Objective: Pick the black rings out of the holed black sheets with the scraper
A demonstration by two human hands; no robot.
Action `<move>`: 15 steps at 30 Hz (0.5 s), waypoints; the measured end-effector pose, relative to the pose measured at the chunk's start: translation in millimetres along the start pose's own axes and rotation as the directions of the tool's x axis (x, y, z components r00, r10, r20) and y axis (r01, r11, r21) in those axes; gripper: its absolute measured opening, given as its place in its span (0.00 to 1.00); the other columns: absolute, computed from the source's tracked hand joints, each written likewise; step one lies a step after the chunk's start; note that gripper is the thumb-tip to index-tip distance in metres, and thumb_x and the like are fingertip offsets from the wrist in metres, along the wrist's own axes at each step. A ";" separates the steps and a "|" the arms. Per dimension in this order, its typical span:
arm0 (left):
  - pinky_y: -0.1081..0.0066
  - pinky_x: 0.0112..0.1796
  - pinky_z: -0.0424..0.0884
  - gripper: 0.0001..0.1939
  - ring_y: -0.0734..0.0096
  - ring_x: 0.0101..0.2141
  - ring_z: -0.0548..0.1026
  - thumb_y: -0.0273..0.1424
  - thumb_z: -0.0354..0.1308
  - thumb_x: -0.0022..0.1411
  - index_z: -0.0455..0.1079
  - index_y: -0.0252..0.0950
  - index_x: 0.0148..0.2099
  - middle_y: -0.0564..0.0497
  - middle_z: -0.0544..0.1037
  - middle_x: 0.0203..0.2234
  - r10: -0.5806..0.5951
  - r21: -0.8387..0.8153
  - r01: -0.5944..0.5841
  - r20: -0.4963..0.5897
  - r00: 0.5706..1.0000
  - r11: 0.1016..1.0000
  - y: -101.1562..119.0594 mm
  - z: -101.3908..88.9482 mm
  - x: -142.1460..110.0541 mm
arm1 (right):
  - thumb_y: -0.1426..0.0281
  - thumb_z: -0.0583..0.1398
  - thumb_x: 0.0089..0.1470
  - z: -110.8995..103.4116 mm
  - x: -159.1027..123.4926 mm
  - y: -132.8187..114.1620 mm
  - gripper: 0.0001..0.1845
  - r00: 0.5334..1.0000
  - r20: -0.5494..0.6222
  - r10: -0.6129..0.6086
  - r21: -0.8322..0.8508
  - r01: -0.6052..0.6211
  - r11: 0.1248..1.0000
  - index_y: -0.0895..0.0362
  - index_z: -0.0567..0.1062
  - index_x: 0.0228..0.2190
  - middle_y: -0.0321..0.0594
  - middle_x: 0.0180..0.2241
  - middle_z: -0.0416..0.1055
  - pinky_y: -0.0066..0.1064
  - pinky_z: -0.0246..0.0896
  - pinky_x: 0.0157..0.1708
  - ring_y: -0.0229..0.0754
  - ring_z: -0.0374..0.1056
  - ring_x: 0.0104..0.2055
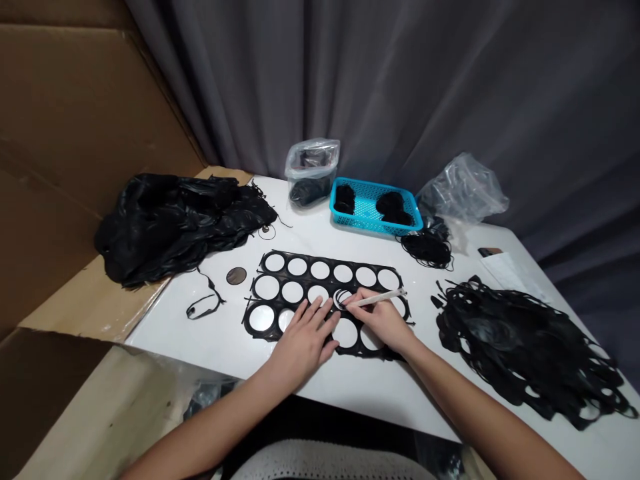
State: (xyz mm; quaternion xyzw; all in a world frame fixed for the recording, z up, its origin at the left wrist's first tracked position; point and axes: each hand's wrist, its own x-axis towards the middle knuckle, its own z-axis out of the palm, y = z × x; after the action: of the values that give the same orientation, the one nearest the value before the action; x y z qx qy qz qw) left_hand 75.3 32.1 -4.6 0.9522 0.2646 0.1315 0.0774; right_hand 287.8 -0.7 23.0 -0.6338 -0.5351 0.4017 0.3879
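"On the white table [310, 233], what does the right hand [384, 320] have?"

"A slim white tool [377, 298], pinched between thumb and fingers. Its long axis runs rightward and slightly away from the person, with the inner end (half lost among the fingertips) pointing left."

"And at that end?"

"A thin black loop [339, 294], over a round opening in the black sheet [281, 276]. It lies just left of the right fingertips, so that hand is nearer; whether the tool touches it, I can't tell."

"The left hand [307, 333]?"

"Grasps nothing: it rests on the sheet, fingers spread, left of the loop. The sheet stretches lengthwise from left to right beneath both hands."

"Further out?"

"A pile of black cut pieces [520, 347] to the right, a black heap [170, 223] to the left, a blue basket [377, 229] beyond the sheet."
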 end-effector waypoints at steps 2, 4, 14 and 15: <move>0.53 0.63 0.55 0.24 0.56 0.66 0.58 0.40 0.52 0.71 0.61 0.39 0.65 0.45 0.61 0.66 -0.002 -0.002 0.002 -0.003 1.000 1.000 0.7 -0.9 -0.7 | 0.64 0.60 0.56 -0.6 -0.1 1.4 0.07 1.000 0.008 -0.008 -0.005 0.008 1.000 0.54 0.76 0.32 0.39 0.35 0.77 0.35 0.63 0.41 0.45 0.71 0.40; 0.53 0.63 0.55 0.24 0.56 0.66 0.58 0.39 0.51 0.71 0.61 0.39 0.65 0.45 0.61 0.66 0.001 -0.001 -0.001 -0.003 1.000 1.000 1.1 -1.9 0.0 | 0.66 0.59 0.56 0.3 0.1 2.8 0.06 0.999 0.013 -0.037 -0.049 0.038 0.998 0.54 0.75 0.31 0.39 0.36 0.77 0.37 0.63 0.44 0.46 0.71 0.42; 0.52 0.63 0.57 0.24 0.55 0.66 0.58 0.39 0.52 0.70 0.61 0.39 0.65 0.44 0.61 0.66 0.008 0.005 -0.008 0.004 1.000 1.000 0.8 -0.7 0.5 | 0.70 0.58 0.59 4.3 -2.6 4.0 0.09 0.985 0.026 -0.173 -0.199 0.175 0.964 0.53 0.70 0.26 0.39 0.37 0.76 0.40 0.61 0.47 0.46 0.70 0.43; 0.52 0.63 0.57 0.24 0.55 0.66 0.58 0.39 0.53 0.70 0.61 0.39 0.66 0.44 0.61 0.66 0.006 0.005 -0.006 0.005 1.000 1.000 1.0 -0.8 0.5 | 0.71 0.58 0.60 5.5 -5.4 4.6 0.10 0.979 0.021 -0.205 -0.224 0.204 0.953 0.53 0.70 0.26 0.39 0.38 0.75 0.40 0.62 0.48 0.46 0.70 0.44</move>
State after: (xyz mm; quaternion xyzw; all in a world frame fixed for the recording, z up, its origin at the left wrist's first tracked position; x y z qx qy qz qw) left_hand 75.9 31.6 -3.5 0.9535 0.2617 0.1289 0.0753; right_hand 283.8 -6.2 17.2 -0.6154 -0.6395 0.2956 0.3536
